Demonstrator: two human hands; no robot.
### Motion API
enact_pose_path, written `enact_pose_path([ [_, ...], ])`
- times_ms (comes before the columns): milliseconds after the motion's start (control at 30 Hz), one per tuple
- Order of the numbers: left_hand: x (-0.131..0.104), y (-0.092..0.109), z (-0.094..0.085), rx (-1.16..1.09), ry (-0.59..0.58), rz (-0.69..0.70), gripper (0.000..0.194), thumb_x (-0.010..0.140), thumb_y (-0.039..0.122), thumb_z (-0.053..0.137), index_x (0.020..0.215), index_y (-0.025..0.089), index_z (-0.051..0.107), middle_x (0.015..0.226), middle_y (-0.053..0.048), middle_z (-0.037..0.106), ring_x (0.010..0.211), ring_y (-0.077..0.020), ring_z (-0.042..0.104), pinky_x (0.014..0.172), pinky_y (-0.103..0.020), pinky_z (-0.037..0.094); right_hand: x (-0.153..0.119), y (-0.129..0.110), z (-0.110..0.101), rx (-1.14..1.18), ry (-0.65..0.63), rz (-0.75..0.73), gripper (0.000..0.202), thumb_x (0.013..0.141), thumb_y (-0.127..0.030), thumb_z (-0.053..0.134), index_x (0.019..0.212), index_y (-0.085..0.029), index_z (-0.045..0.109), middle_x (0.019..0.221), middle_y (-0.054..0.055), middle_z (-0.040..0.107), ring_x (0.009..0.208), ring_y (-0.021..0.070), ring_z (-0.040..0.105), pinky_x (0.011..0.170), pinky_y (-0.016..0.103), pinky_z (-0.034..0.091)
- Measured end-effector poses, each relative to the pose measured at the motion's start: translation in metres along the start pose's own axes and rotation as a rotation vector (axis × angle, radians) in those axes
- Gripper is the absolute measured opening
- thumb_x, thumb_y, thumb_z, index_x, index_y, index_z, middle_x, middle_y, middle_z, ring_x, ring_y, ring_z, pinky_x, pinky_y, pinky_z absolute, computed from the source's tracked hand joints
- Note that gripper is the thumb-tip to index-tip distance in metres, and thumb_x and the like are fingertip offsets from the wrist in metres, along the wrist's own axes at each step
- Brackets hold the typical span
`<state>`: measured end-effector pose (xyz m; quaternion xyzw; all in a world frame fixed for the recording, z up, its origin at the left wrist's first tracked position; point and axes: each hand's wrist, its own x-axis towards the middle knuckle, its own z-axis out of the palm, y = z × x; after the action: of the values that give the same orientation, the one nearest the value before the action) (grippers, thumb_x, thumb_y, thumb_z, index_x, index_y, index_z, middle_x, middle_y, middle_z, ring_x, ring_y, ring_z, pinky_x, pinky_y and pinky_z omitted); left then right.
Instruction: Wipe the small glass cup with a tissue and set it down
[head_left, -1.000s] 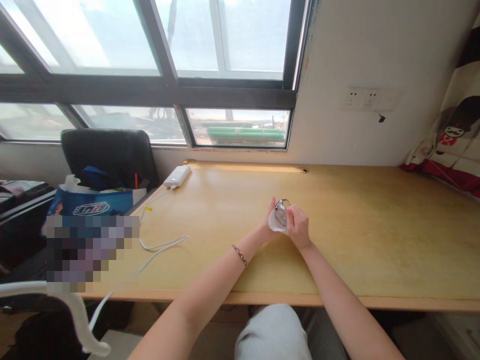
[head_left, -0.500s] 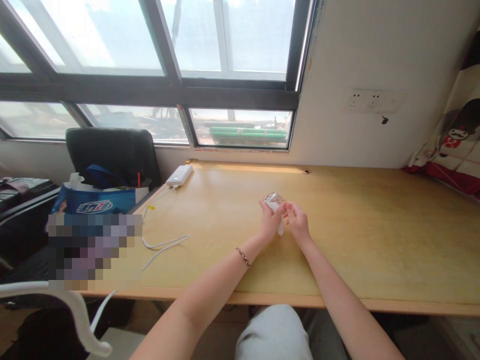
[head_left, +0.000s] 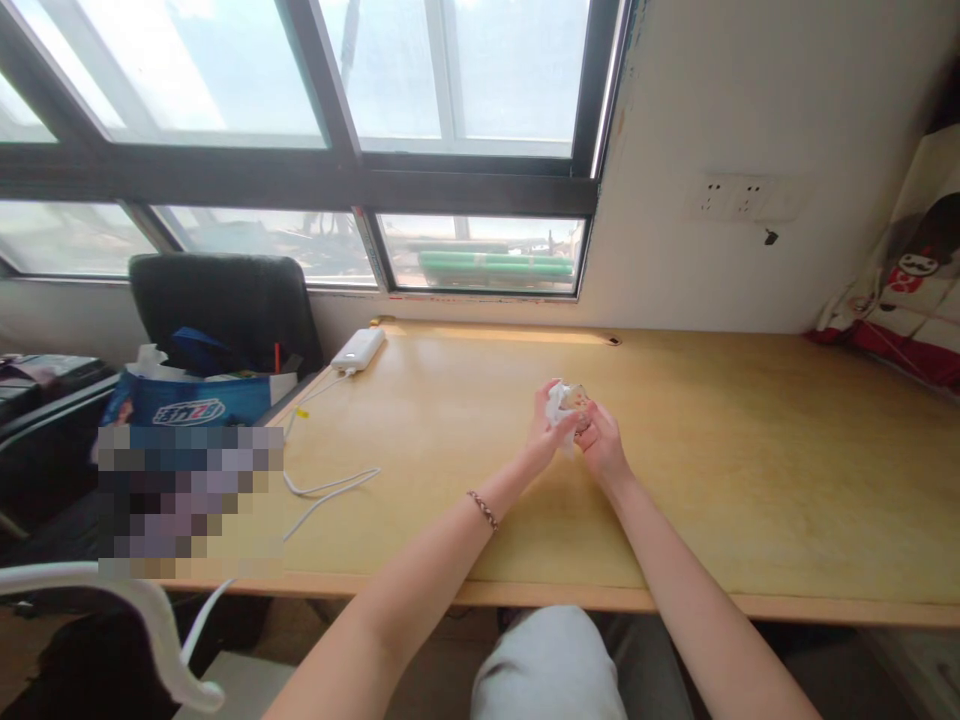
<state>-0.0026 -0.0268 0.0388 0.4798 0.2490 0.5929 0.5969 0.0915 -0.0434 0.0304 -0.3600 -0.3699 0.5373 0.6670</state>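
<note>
Above the table, both hands are together round a small rounded, see-through object (head_left: 577,397) with pinkish-brown marks; it looks like a glass, but its exact kind is too small to tell. My left hand (head_left: 541,438) is closed on a crumpled white tissue (head_left: 556,402), pressed against the object's left side. A loose end of the tissue hangs below the fingers. On the other side, my right hand (head_left: 604,448) has its fingers wrapped round the object's right and lower part. The fingers hide much of it. A chain bracelet (head_left: 483,511) circles my left wrist.
The hands are over a yellowish wooden table (head_left: 750,480). A white power bank (head_left: 359,350) lies at its back left corner, its white cable (head_left: 330,487) trailing across the left side. Beyond that edge stand a black chair (head_left: 225,290) and a blue bag (head_left: 195,400).
Both hands have shifted slightly right with the object. It has been turned so more of its marked side shows, and the tissue now covers its left side. The right fingers now wrap round it.
</note>
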Motion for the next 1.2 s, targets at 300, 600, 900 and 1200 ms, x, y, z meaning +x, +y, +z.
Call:
enact_pose_path([
  [300,0.008,-0.009,-0.005,-0.560,-0.112,-0.537,0.064,0.073,0.065,0.025,0.096,0.014,0.056,0.097,-0.010,0.060,0.095,-0.0243,0.054,0.085,-0.037,0.039,-0.003,0.010,-0.004,-0.399,0.076,-0.256,0.040,0.071,-0.043,0.054,0.102,-0.020,0.042,0.098,0.007,0.053,0.086,0.0179,0.053,0.075,0.034,0.043],
  [600,0.017,-0.010,-0.015,-0.548,-0.153,-0.590,0.033,0.075,0.041,0.044,0.087,0.015,0.060,0.086,-0.007,0.063,0.080,-0.0201,0.057,0.078,-0.034,0.041,-0.004,0.000,-0.008,-0.893,0.079,-0.500,0.033,0.083,-0.039,0.035,0.106,-0.022,0.050,0.108,0.008,0.049,0.106,0.0209,0.039,0.088,0.039,0.032],
  [900,0.014,-0.012,-0.010,-0.462,0.093,-0.415,0.034,0.073,0.046,0.050,0.086,0.015,0.053,0.081,-0.005,0.060,0.071,-0.0147,0.057,0.073,-0.030,0.043,0.005,0.011,-0.010,-1.094,0.127,-0.599,0.030,0.084,-0.033,0.032,0.100,-0.018,0.053,0.094,0.008,0.054,0.093,0.0210,0.044,0.084,0.040,0.034],
  [1200,0.004,-0.022,-0.006,-0.243,0.213,-0.193,0.039,0.065,0.037,0.063,0.090,0.022,0.036,0.080,0.002,0.050,0.065,-0.0092,0.053,0.063,-0.024,0.043,0.011,0.034,-0.019,-0.754,0.158,-0.203,0.036,0.076,-0.051,0.040,0.090,-0.019,0.052,0.087,0.008,0.051,0.082,0.0191,0.051,0.066,0.033,0.045],
])
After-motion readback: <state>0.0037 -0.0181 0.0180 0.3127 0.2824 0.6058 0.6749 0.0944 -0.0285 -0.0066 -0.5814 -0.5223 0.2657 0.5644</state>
